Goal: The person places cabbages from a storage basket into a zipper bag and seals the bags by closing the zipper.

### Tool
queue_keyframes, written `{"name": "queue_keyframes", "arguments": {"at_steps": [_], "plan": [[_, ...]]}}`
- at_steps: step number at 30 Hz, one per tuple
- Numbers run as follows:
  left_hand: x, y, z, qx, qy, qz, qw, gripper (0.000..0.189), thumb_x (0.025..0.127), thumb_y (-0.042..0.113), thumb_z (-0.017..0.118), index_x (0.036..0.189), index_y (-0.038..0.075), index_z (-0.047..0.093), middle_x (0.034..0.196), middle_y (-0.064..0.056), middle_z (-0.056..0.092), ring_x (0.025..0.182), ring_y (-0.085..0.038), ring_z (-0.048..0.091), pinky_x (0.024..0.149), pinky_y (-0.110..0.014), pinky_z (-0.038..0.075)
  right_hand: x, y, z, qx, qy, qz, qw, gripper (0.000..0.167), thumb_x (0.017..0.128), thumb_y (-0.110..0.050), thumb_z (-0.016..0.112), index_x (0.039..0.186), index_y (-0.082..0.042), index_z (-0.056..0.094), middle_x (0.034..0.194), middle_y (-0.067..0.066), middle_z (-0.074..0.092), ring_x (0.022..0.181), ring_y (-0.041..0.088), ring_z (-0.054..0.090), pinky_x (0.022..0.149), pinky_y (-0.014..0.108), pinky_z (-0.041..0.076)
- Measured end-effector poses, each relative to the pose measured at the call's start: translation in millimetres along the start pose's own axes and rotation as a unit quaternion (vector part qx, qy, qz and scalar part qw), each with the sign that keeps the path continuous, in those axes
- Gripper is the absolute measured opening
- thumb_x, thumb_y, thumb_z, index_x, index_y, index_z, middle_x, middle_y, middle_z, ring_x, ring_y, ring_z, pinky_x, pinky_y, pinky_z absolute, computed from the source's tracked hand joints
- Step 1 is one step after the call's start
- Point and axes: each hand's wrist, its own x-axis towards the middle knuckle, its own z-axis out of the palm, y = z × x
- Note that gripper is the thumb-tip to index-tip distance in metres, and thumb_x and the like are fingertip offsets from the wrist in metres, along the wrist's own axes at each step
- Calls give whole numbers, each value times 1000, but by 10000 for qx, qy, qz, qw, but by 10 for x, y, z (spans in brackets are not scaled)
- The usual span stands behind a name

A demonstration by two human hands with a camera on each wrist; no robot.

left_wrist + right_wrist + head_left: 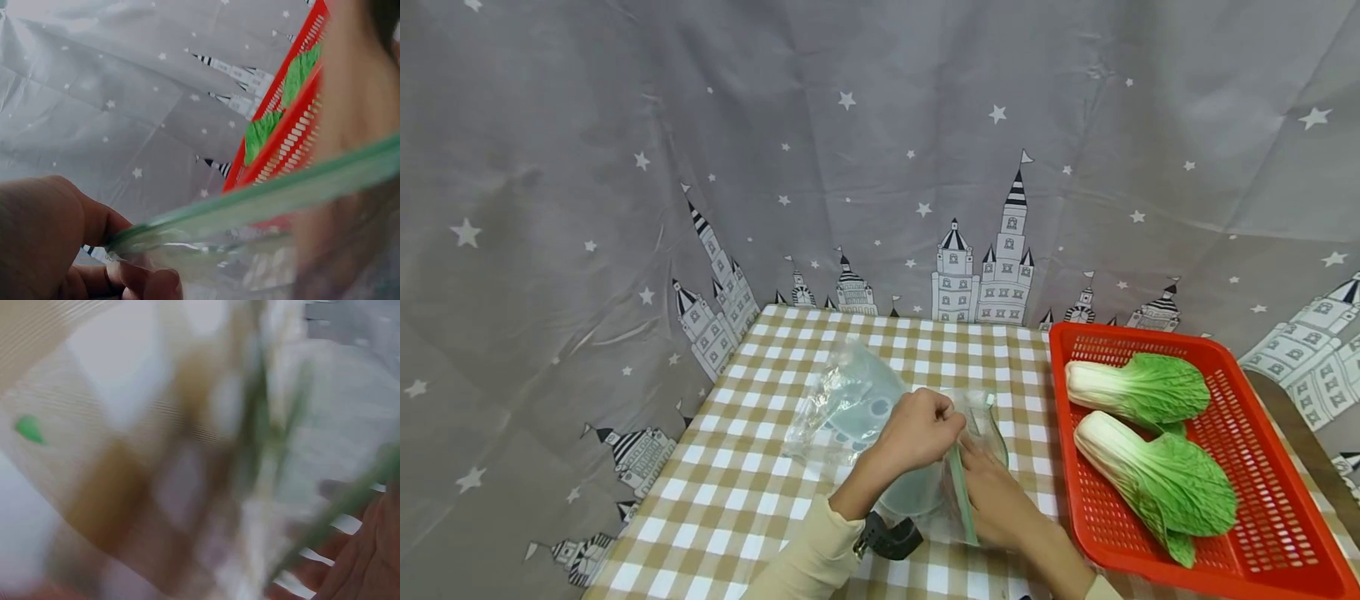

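Note:
A clear zip bag with a green seal strip (960,496) lies over the front middle of the table. My left hand (921,429) pinches the bag's rim at one corner, and the left wrist view shows thumb and fingers on that green edge (269,190). My right hand (996,500) reaches in at the bag's mouth with its fingers stretched out. Through the film in the right wrist view, some right fingers (312,572) show spread apart, though that view is badly blurred. Beneath and left of the left hand lies a crinkled clear plastic packet (842,400) with bluish contents.
A red perforated basket (1063,492) stands on the right, holding two leafy cabbages (1138,387) with white stems. A brown-and-white checked cloth (730,467) covers the table. Behind hangs a grey curtain (850,167) with stars and castles. A black watch (889,537) is on the left wrist.

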Motion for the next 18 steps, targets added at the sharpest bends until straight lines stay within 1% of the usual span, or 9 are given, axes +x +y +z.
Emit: {"name": "queue_keyframes", "arguments": {"at_steps": [1,3,5,8,10,12,14,15,18], "plan": [[19,-14,0,-31,9,-34,10000,35,85,13,54,50,17,51,39,8,47,33,-6,43,36,-21,28,-19,-23,-84,28,149,-46,9999,39,101,-21,48,132,2,58,137,16,55,130,33,47,106,52,35],[50,-37,2,-15,67,-94,9999,35,86,15,55,51,17,52,39,7,48,34,-8,46,36,-22,28,-71,-73,-272,28,412,-11,9991,33,102,-22,51,127,-6,64,127,8,63,118,26,58,97,46,45],[79,-57,11,25,158,-156,9998,35,87,16,56,52,17,53,40,7,49,35,-10,49,37,-23,30,-148,-97,-470,-65,645,134,9978,28,101,-25,54,122,-12,68,118,2,68,107,20,64,88,43,51],[122,-94,43,38,265,-278,9993,30,87,19,58,57,17,58,42,7,51,38,-11,52,39,-25,35,-283,-35,-761,-337,977,546,9931,28,99,-31,59,119,-15,70,111,0,70,100,20,67,81,44,53],[150,-118,75,34,341,-379,9987,25,87,22,61,63,17,60,43,8,52,40,-12,52,41,-27,38,-365,84,-929,-486,1196,750,9888,27,96,-29,63,117,-15,71,108,1,71,97,22,67,79,46,53],[166,-139,106,62,413,-473,9980,21,87,24,63,68,17,60,44,9,53,41,-11,52,43,-27,40,-443,225,-1085,-642,1244,916,9859,27,94,-29,66,115,-13,72,106,3,71,95,25,67,78,50,52],[179,-151,122,82,480,-539,9974,19,87,26,65,71,17,60,45,9,53,41,-11,52,43,-27,40,-515,384,-1213,-768,1140,1045,9850,31,93,-31,68,116,-10,70,108,7,70,97,31,66,79,54,51],[181,-152,123,83,515,-554,9971,19,86,26,65,71,16,60,45,9,53,41,-11,53,44,-27,40,-552,460,-1269,-897,1015,1174,9838,37,92,-34,68,119,-9,68,110,11,69,100,35,64,79,56,50],[183,-151,118,90,541,-548,9970,20,86,28,66,71,16,59,45,9,53,40,-11,53,43,-27,40,-698,716,-1383,-1266,342,1624,9780,62,87,-47,70,132,-5,58,121,23,60,107,50,56,76,66,46]]}}
